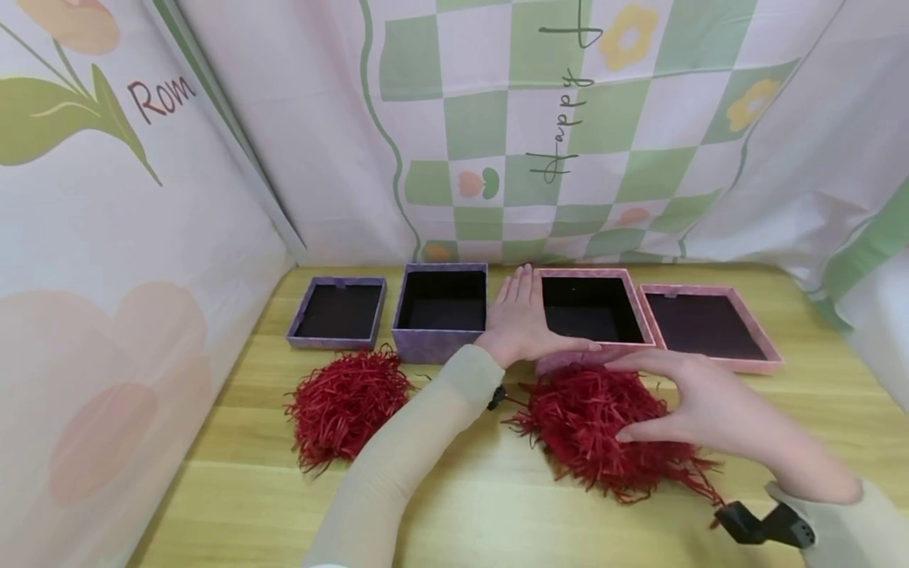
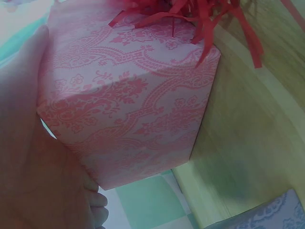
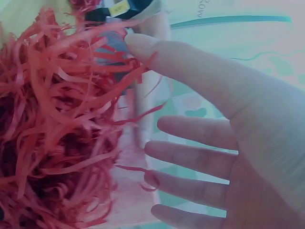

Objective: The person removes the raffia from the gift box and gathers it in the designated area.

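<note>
My left hand (image 1: 521, 322) lies against the left side of a pink box (image 1: 642, 315) with a dark inside. Its fingers point straight toward the back, and the thumb stretches along the front rim. The left wrist view shows the box's flowered pink walls (image 2: 128, 105) right beside this hand. Just in front of the box is a pile of red shredded paper (image 1: 596, 430). Over the right part of that pile, my right hand (image 1: 717, 406) spreads thumb and fingers apart. In the right wrist view, its straight fingers (image 3: 195, 157) reach beside the strands, gripping none.
A shallow pink lid (image 1: 770, 355) lies right of the pink box. To the left stand a purple box (image 1: 433, 347) and its shallow purple lid (image 1: 330, 344). A second red shredded paper pile (image 1: 348, 406) sits before them. A printed curtain (image 1: 476, 118) hangs behind the wooden table (image 1: 490, 513).
</note>
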`<state>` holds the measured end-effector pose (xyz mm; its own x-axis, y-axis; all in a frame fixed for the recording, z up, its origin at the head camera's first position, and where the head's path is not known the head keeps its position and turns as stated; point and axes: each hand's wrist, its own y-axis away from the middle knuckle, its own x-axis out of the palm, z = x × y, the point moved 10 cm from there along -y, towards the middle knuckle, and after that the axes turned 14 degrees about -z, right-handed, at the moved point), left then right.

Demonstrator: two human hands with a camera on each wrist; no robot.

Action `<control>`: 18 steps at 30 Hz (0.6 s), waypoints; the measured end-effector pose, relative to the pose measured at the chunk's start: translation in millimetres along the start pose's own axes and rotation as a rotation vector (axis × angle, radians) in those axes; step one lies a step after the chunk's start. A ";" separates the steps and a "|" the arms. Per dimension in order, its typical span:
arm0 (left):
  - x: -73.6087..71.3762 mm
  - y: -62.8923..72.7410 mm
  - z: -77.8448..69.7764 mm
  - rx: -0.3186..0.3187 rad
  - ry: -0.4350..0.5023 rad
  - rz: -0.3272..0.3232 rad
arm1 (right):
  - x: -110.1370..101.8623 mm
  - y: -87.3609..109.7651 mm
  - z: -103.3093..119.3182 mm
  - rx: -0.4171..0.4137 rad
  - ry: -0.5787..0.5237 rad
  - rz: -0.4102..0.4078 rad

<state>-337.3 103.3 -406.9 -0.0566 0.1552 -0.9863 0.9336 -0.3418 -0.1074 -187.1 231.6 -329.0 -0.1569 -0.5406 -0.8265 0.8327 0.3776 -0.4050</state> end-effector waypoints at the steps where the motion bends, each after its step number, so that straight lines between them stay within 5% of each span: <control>1: 0.1 0.0 0.1 0.001 0.003 0.000 | -2.8 -0.5 1.8 -0.013 0.002 -0.014; 8: -2.4 0.6 -0.4 0.002 0.018 0.000 | -12.9 -4.1 10.2 -0.077 -0.068 -0.111; 18: -4.5 3.5 -1.8 0.006 -0.009 0.002 | 12.9 0.8 2.0 -0.073 -0.202 -0.132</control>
<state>-333.1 103.0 -402.6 -0.0578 0.1458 -0.9876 0.9317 -0.3476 -0.1059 -187.4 223.4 -339.3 -0.1465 -0.7253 -0.6727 0.7704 0.3429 -0.5375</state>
